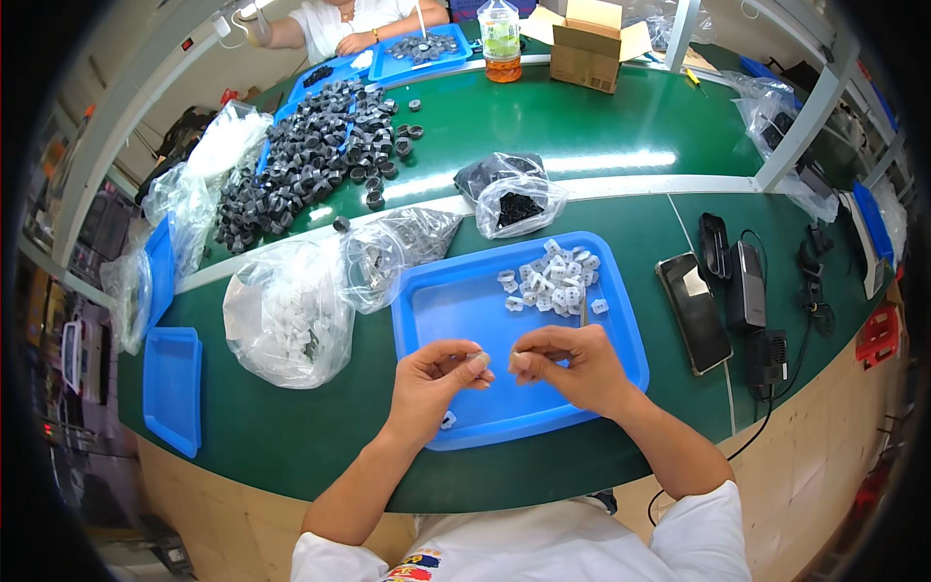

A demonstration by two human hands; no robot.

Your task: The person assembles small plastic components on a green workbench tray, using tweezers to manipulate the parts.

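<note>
A green worktable [514, 485] curves across the view, seen from above. On its near side lies a shallow blue plastic tray [456, 308], tilted slightly. Beyond, at upper left, spreads a heap of hollow dark grey caps [301, 155]. Left of the tray sits a clear plastic bag [296, 325] with white pieces inside.

Two bare hands meet over the tray, fingertips near each other but apart. The left hand [424, 383] and the right hand [587, 369] each have thumb and forefinger closed in a pinch; whether anything tiny is between them cannot be told. A smartphone [695, 315] lies to the right of the tray.

A pile of small white plastic parts [555, 279] fills the tray's far right corner; a single white part [447, 420] lies beside the left wrist.

Handling such small parts probably goes best with a light fingertip pinch, wrists steady, hands low over the tray so its rim catches drops.
</note>
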